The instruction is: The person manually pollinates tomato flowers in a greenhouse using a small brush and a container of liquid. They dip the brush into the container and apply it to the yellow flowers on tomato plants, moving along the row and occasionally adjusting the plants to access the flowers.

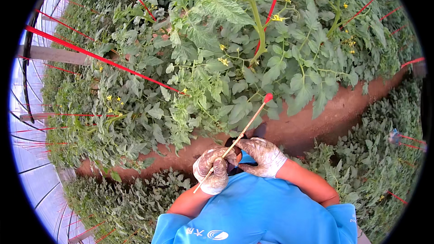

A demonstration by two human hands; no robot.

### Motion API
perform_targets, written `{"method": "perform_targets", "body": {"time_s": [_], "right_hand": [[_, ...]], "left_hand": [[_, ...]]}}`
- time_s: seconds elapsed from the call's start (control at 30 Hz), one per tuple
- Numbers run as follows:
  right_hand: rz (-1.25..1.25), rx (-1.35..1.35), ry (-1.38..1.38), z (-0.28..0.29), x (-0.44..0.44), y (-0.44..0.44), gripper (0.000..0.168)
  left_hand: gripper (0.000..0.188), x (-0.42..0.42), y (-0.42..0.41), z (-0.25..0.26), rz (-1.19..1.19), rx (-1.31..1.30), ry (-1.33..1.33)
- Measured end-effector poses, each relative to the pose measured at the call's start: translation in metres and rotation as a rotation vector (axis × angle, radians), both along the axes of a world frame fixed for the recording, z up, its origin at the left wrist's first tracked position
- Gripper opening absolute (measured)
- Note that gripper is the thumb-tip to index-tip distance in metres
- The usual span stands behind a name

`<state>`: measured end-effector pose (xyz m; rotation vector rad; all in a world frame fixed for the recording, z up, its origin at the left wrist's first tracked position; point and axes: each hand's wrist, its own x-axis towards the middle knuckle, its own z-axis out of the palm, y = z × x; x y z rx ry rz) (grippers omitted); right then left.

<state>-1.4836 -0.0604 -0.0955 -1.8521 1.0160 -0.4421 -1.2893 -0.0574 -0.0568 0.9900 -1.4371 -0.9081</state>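
Note:
My left hand [213, 169], in a stained whitish glove, pinches a thin wooden stick [248, 125] with a bright red tip [268, 97]. The stick slants up and to the right, its red end in front of tomato leaves [241, 109]. My right hand [262, 156], gloved alike, is close beside the stick with thumb and fingers curved apart. Between the hands is something dark [232, 141], mostly hidden; I cannot tell what it is or whether my right hand grips it. Yellow flowers [223, 61] hang on the tomato plant ahead.
A thick tomato stem [259, 34] rises along a red string [275, 0]. Another red string [101, 59] crosses at left. A brown soil path [318, 125] runs between plant rows, with more plants [135, 196] behind me. Greenhouse film [37, 173] curves along the left.

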Motion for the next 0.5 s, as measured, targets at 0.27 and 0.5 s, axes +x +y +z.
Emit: {"method": "perform_targets", "body": {"time_s": [0.27, 0.5], "right_hand": [[-0.237, 0.080, 0.180, 0.000, 0.010, -0.019, 0.056], [-0.612, 0.527, -0.699, -0.060, 0.046, -0.103, 0.056]], "left_hand": [[0.025, 0.037, -0.020, -0.005, -0.039, 0.029, 0.175], [0.028, 0.073, -0.028, -0.011, 0.077, 0.014, 0.045]]}}
